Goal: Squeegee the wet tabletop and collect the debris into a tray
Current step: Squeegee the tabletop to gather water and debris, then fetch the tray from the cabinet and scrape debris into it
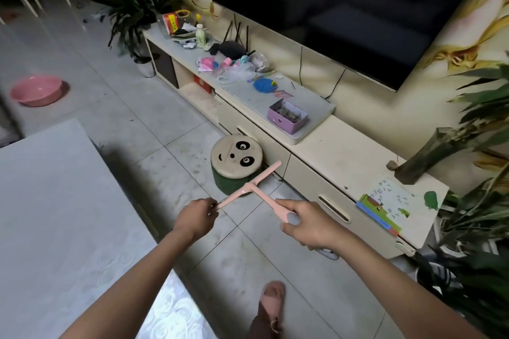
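1. Head view: the T-shaped pink squeegee (249,187) is held in the air just nearer than the panda stool (236,157). Its far blade tip overlaps the stool's right edge.
2. Left hand (197,219), nearer than the stool and slightly left, has its fingers curled and pinches the near end of the blade.
3. Right hand (308,224), nearer than the stool and to its right, has its fingers closed round the handle end.
4. Tabletop (55,215), left of the stool, has a diagonal right edge that lies apart from both hands.
5. Tiled floor (154,129) lies open between that edge and the stool.
6. TV cabinet (330,162) stands just behind and right of the stool.
7. Pink basin (37,90) sits on the floor, far left of the stool.
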